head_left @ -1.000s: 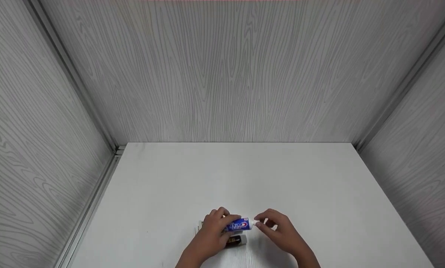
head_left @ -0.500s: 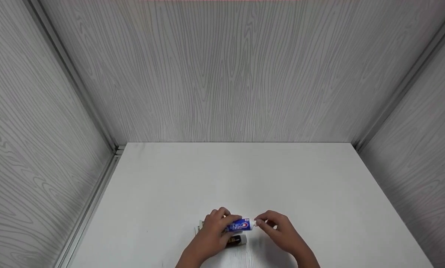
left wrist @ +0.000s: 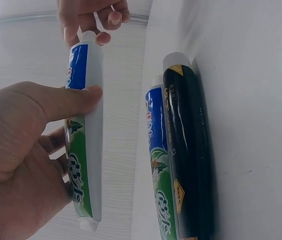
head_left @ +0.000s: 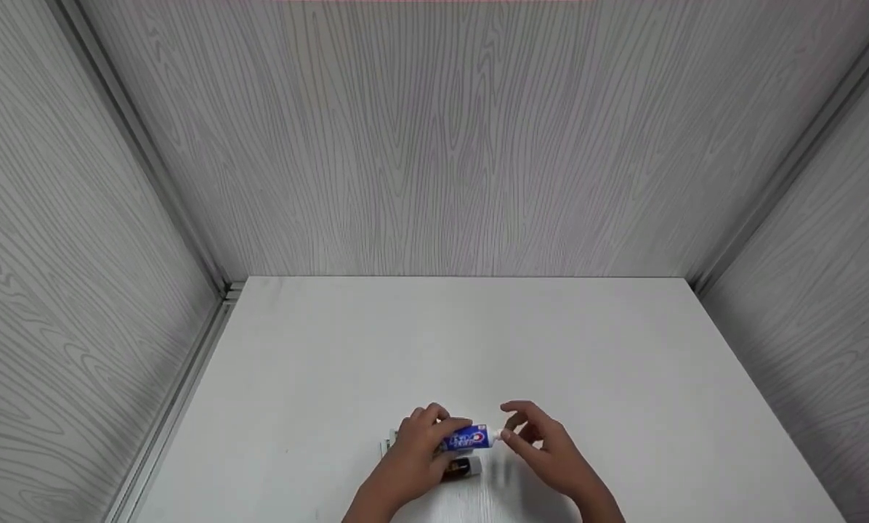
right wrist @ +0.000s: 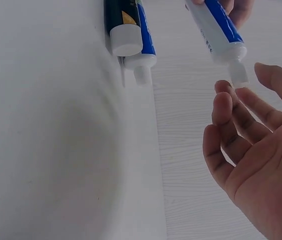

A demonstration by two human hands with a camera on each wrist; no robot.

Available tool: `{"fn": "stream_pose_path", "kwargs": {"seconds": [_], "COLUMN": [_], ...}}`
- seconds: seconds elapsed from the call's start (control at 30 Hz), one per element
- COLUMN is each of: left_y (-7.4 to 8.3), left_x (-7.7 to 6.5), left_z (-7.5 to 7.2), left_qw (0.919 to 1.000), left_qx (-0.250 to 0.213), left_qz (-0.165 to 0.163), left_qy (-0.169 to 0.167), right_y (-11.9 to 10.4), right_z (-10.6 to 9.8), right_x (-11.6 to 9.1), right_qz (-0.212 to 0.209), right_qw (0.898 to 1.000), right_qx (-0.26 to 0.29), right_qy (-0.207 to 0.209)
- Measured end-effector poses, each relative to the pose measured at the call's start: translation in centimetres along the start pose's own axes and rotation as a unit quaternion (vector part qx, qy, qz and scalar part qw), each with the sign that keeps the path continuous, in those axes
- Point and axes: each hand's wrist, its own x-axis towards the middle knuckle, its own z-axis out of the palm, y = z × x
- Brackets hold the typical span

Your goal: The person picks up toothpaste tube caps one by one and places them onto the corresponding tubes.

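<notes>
My left hand holds a blue, green and white toothpaste tube raised above the table. Its thumb lies across the front, with fingers behind. A white cap sits at the tube's end, pointing toward my right hand. That hand's thumb stands apart from its fingers, and its fingertips are close beside the cap without pinching it; whether one touches is hard to tell. On the table below lie a similar toothpaste tube and a dark tube with a white cap, side by side. In the head view my left hand partly hides them.
A white tabletop spreads around the hands. Grey wood-grain panels wall it in at the back, the left and the right.
My right fingers, earlier pinching the cap, have spread, with the index finger lifting up and away from the thumb. My left hand and the toothpaste tube stay nearly still.
</notes>
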Motion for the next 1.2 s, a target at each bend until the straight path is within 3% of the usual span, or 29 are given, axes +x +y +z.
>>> {"fn": "stream_pose_path", "kwargs": {"seconds": [0.27, 0.67, 1.2], "left_y": [0.09, 0.11, 0.06], "left_x": [0.01, -0.32, -0.28], "left_z": [-0.08, 0.10, 0.28], "left_qw": [1.0000, 1.0000, 0.9999], "left_qx": [0.004, 0.008, -0.001], "left_qz": [-0.001, -0.003, 0.010], "left_qy": [0.001, -0.003, 0.002], "right_y": [0.06, 0.08, 0.02], "right_z": [-0.04, -0.07, -0.17], "right_x": [-0.09, -0.22, 0.02], "right_qz": [-0.028, -0.044, -0.003], "right_qw": [0.999, 0.999, 1.000], "right_qx": [-0.013, 0.002, 0.000], "right_qy": [0.021, 0.007, -0.001]}}
